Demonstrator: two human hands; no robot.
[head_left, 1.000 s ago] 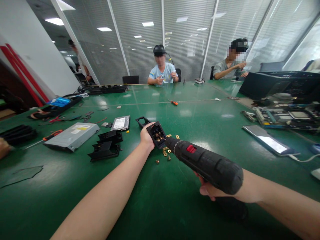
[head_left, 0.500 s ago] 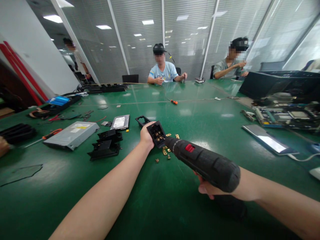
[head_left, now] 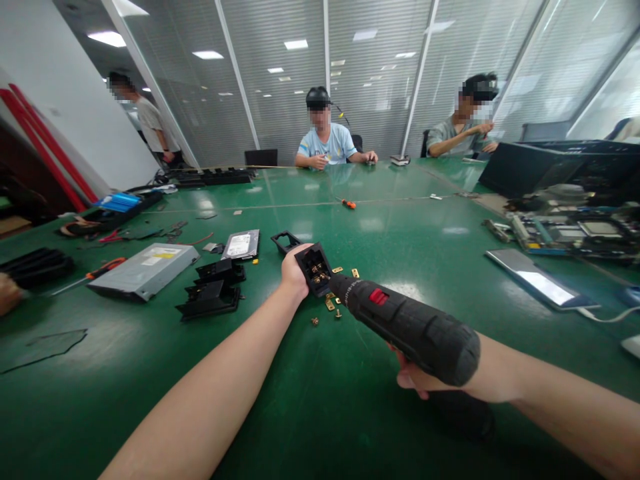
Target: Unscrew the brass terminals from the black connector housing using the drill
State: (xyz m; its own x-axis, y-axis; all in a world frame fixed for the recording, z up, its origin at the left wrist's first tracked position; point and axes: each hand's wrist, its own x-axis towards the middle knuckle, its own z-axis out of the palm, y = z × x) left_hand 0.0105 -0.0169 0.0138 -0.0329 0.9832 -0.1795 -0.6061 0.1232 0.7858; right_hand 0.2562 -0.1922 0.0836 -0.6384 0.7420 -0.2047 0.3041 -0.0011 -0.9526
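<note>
My left hand grips a black plastic housing, tilted so its open side shows brass screws and contacts inside. A black cordless drill with a red switch is in my right hand, wrapped round its handle. The drill's nose is at the housing's lower right edge; its bit is hidden, so I cannot tell if it touches a screw. Behind my left hand lies a black plastic frame. Small brass plates and two loose screws, one of them a brass screw, lie on the green table below the housing.
To the left are more black housings, a hard drive, a silver optical drive and a screwdriver. A phone and circuit boards lie right. Across sits a co-worker; another person's hand shows far left.
My hands, the housing and the drill hold nearly the same place. A person in the left background has moved left, and the co-worker across has lowered one hand to the table.
</note>
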